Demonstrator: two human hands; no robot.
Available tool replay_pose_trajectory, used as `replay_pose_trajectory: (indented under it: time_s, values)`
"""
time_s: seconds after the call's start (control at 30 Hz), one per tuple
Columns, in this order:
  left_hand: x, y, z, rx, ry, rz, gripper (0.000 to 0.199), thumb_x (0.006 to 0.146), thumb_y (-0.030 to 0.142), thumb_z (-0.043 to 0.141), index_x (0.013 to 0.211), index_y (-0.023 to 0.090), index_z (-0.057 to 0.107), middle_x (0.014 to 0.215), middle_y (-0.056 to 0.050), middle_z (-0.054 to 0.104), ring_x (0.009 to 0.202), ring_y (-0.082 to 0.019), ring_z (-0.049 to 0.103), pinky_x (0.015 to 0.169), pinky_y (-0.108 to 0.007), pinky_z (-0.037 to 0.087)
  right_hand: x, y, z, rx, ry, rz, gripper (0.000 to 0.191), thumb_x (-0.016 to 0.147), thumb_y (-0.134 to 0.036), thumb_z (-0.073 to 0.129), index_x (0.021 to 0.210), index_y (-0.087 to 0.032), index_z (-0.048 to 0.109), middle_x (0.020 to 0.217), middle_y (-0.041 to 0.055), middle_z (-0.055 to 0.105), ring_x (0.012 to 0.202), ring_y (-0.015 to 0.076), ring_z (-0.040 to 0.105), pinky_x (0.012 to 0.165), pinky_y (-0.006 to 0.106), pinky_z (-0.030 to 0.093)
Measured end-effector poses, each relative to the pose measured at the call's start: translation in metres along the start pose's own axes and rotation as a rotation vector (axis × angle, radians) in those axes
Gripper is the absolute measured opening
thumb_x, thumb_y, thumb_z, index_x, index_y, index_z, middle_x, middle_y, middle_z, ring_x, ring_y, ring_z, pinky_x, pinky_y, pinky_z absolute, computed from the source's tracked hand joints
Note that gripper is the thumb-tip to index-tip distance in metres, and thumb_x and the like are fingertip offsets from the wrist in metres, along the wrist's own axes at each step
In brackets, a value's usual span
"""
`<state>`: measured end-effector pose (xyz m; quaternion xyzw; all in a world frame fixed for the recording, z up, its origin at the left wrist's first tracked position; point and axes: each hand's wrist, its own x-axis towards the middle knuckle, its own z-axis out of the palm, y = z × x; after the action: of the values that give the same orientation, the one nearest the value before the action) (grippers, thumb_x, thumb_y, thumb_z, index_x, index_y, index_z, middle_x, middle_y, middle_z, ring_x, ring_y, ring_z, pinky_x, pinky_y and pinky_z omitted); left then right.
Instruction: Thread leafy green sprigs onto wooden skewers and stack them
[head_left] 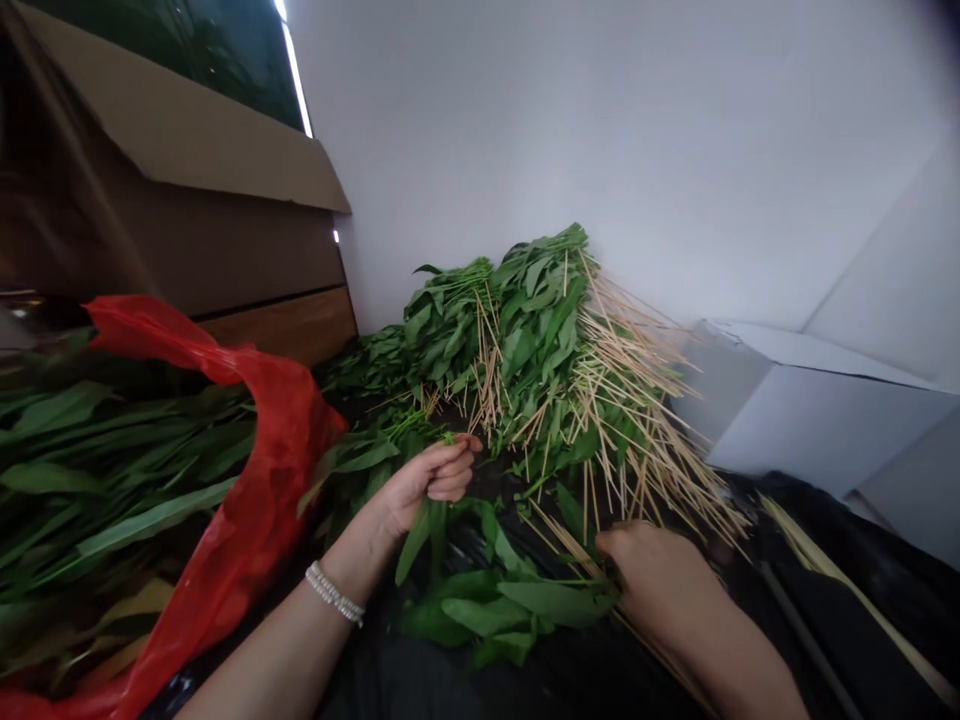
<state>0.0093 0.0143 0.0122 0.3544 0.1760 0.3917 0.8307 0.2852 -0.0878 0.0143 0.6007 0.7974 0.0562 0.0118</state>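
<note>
My left hand (450, 470), with a beaded bracelet (334, 594) at its wrist, is closed on a green leafy stem whose leaves (415, 540) hang below the fingers. To its right, my right hand (649, 565) is curled over thin wooden sticks (574, 545); its fingertips are largely hidden. Loose green leaves (495, 605) lie between the hands on the black plastic (420, 680). Beyond them stands a pile of leafy bundles (540, 290), with many pale sticks (637, 400) fanning out to the right.
A red plastic bag (277, 450) full of long leaves (112, 450) is at the left. Behind it stands a cardboard box (225, 240). A white box (825, 400) is on the right, before a white wall (600, 120). Long pale strips (855, 600) lie at the lower right.
</note>
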Motion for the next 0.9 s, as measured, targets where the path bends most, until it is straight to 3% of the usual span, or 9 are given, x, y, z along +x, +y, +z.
replay_pose_trajectory:
  time_s: [0.13,0.23,0.4,0.5,0.57,0.63,0.7,0.83,0.9]
  values:
    - [-0.006,0.009,0.005,-0.070,0.038,0.056,0.010,0.090,0.019,0.057,0.088,0.011,0.063,0.052,0.010,0.017,0.037,-0.003,0.015,0.033,-0.010,0.020,0.006,0.001,0.017,0.006,0.151,-0.137,0.028,0.063,0.003,0.047,0.057,-0.022,0.059,0.057,0.0045,0.064,0.053,0.0204,0.063,0.049,0.029,0.030]
    - [-0.010,0.014,0.009,-0.119,0.063,0.092,0.017,0.095,0.020,0.049,0.087,0.011,0.062,0.053,0.009,0.018,0.036,-0.003,0.017,0.033,-0.011,0.021,0.012,-0.005,0.008,0.248,0.229,-0.134,0.021,0.078,-0.008,0.045,0.066,-0.023,0.053,0.055,0.0009,0.061,0.049,0.0181,0.058,0.048,0.028,0.030]
    - [-0.014,0.023,0.008,-0.172,0.096,0.213,0.027,0.100,0.023,0.040,0.086,0.012,0.060,0.054,0.009,0.019,0.036,-0.003,0.020,0.032,-0.011,0.021,0.018,-0.025,-0.009,0.921,0.400,0.083,0.019,0.098,-0.037,0.034,0.092,-0.025,0.047,0.062,-0.0037,0.057,0.049,0.0135,0.054,0.051,0.026,0.039]
    - [-0.017,0.032,0.002,-0.164,0.160,0.324,0.027,0.101,0.025,0.039,0.089,0.012,0.060,0.054,0.009,0.022,0.036,-0.003,0.022,0.033,-0.010,0.020,0.023,-0.032,-0.007,1.257,0.496,0.220,0.027,0.096,-0.050,0.038,0.091,-0.025,0.046,0.065,-0.0042,0.056,0.041,0.0093,0.041,0.042,0.023,0.033]
    - [-0.017,0.041,0.000,-0.091,0.206,0.389,0.024,0.099,0.027,0.043,0.092,0.012,0.060,0.054,0.010,0.023,0.035,-0.002,0.020,0.033,-0.010,0.018,0.028,-0.034,-0.005,1.455,0.480,0.266,0.031,0.092,-0.055,0.045,0.089,-0.024,0.048,0.065,-0.0045,0.055,0.040,0.0068,0.036,0.039,0.020,0.027]
    - [-0.015,0.054,0.003,0.089,0.266,0.432,0.021,0.097,0.030,0.047,0.095,0.013,0.060,0.052,0.011,0.024,0.035,-0.003,0.018,0.033,-0.012,0.016,0.031,-0.036,-0.004,1.617,0.436,0.322,0.035,0.086,-0.059,0.054,0.088,-0.023,0.050,0.064,-0.0055,0.053,0.040,0.0050,0.032,0.038,0.018,0.021]
    - [-0.010,0.069,0.008,0.392,0.398,0.482,0.021,0.093,0.033,0.051,0.098,0.015,0.060,0.051,0.011,0.028,0.036,-0.004,0.020,0.036,-0.015,0.016,0.032,-0.037,-0.005,1.736,0.368,0.361,0.039,0.079,-0.059,0.064,0.085,-0.023,0.051,0.060,-0.0072,0.048,0.040,0.0035,0.028,0.038,0.017,0.016]
    - [0.004,0.092,0.012,1.277,0.897,0.599,0.029,0.083,0.034,0.062,0.106,0.018,0.060,0.067,0.001,0.055,0.058,-0.014,0.052,0.054,-0.022,0.037,0.032,-0.039,-0.003,1.857,0.130,0.303,0.043,0.073,-0.059,0.069,0.072,-0.020,0.053,0.050,-0.0096,0.038,0.037,0.0025,0.021,0.036,0.018,0.011]
    - [0.009,0.092,0.003,1.664,1.071,0.494,0.044,0.080,0.037,0.064,0.120,0.020,0.056,0.091,-0.008,0.065,0.083,-0.024,0.061,0.071,-0.031,0.044,0.032,-0.040,0.000,1.875,0.063,0.272,0.042,0.072,-0.059,0.070,0.071,-0.019,0.056,0.050,-0.0085,0.040,0.037,0.0034,0.024,0.036,0.018,0.014]
